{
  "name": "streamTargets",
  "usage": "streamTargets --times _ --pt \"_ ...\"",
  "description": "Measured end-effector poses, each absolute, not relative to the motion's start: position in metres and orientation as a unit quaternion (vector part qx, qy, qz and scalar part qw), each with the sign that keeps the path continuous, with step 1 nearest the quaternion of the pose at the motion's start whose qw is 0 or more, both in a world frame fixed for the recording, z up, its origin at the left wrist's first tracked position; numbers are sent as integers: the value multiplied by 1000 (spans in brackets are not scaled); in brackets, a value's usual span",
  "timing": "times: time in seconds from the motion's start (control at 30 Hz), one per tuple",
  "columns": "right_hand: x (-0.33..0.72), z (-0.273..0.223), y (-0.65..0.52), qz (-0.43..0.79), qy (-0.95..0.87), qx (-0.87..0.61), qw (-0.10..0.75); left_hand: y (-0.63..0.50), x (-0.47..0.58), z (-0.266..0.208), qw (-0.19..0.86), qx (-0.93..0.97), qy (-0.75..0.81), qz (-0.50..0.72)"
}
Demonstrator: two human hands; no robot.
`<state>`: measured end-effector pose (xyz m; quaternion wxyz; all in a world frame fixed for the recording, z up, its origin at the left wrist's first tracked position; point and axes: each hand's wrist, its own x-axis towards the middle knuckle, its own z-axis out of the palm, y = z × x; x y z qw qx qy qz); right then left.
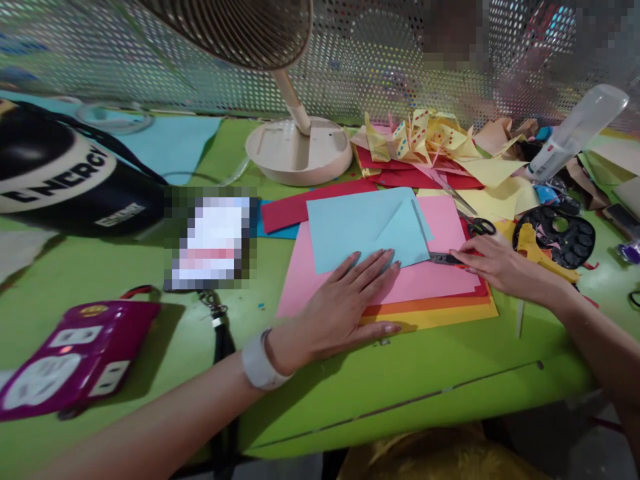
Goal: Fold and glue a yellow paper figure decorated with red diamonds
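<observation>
My left hand [355, 303] lies flat with fingers spread over the lower edge of a light blue paper sheet [345, 223]. The sheet has a slanted crease or flap on its right side. Beneath it is a stack of coloured paper, with a pink sheet [300, 287] on top and red, orange and yellow edges showing below. My right hand [493, 267] grips dark-bladed scissors [443, 259] with a reddish handle, their blades at the blue sheet's lower right corner. Its fingers partly hide the handle. Just above that hand lies another pair of scissors with black handles [481, 227].
A fan [300, 153] stands at the back beside crumpled yellow paper scraps [425, 137]. To the right are a clear bottle [580, 133] and a black palette [575, 233]. On the left are a phone [213, 240], a black bottle [75, 180] and a magenta box [80, 353].
</observation>
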<state>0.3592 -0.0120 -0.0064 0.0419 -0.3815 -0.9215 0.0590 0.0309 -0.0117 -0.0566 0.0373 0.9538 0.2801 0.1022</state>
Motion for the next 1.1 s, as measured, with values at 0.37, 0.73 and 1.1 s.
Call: streamTargets --times 0.37,0.73,1.1 --pt "359 -17 -9 83 -916 -383 85 -12 30 -56 52 952 285 96" --pt "362 -12 -8 110 -918 -368 101 -12 31 -56 55 952 280 107" --pt "348 -14 -18 70 -927 -358 85 -13 33 -55 68 949 291 98"
